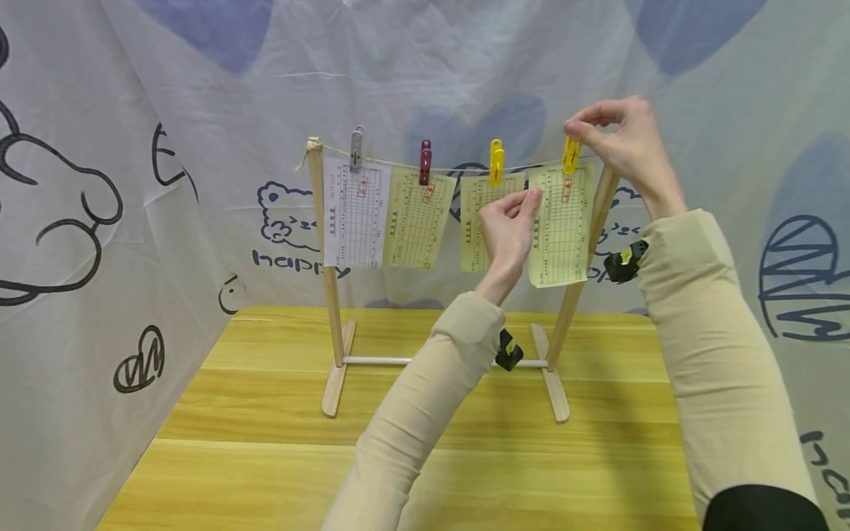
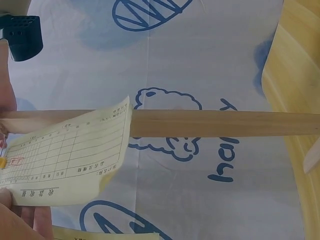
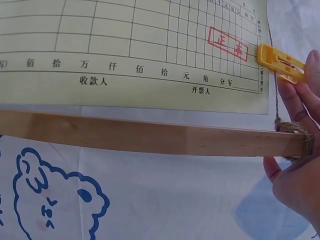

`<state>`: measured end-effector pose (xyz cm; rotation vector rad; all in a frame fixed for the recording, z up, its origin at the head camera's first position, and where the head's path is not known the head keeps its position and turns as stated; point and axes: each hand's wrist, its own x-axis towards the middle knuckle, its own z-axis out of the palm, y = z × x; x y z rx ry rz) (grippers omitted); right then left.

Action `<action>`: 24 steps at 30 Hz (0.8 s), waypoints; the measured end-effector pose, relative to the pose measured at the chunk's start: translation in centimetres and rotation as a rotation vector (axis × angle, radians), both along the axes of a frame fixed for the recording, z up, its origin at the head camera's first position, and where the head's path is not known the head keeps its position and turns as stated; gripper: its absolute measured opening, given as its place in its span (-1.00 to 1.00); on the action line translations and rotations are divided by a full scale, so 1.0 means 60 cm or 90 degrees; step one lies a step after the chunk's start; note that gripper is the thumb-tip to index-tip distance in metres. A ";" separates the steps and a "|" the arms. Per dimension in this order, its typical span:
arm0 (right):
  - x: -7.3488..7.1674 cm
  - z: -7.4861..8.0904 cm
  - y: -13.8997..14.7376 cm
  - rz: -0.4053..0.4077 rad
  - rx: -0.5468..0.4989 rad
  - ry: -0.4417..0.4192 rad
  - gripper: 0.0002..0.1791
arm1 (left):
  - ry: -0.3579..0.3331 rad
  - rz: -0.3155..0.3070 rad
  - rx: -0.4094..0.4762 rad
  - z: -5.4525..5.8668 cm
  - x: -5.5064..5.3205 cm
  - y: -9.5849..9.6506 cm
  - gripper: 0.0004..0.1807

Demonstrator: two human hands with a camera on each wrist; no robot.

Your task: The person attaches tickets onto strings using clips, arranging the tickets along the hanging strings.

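Observation:
My right hand pinches a yellow clothespin at the right end of a string. That clothespin sits on the top edge of a pale yellow receipt slip, close-up in the right wrist view with the clothespin at its edge. With thumb and fingers, my left hand pinches the slip's upper left edge. In the left wrist view the slip bends at its free end. Behind my left hand, another yellow slip hangs from a second yellow clothespin, partly hidden.
Further left hang a yellow slip under a maroon clothespin and a white slip under a grey one. The string runs between posts of a wooden stand on a wood-grain table, before a printed cloth.

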<state>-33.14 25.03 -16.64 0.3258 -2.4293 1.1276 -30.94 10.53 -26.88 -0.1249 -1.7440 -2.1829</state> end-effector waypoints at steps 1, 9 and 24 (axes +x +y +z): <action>0.000 0.000 0.001 0.003 0.001 -0.003 -0.75 | 0.002 -0.002 0.001 0.000 0.000 0.000 -0.77; 0.003 -0.001 0.006 0.011 0.008 -0.022 -0.67 | 0.000 -0.004 0.005 0.000 -0.002 0.001 -0.77; 0.007 -0.004 0.014 0.013 0.026 -0.041 -0.54 | -0.004 -0.005 0.010 -0.002 -0.002 0.003 -0.77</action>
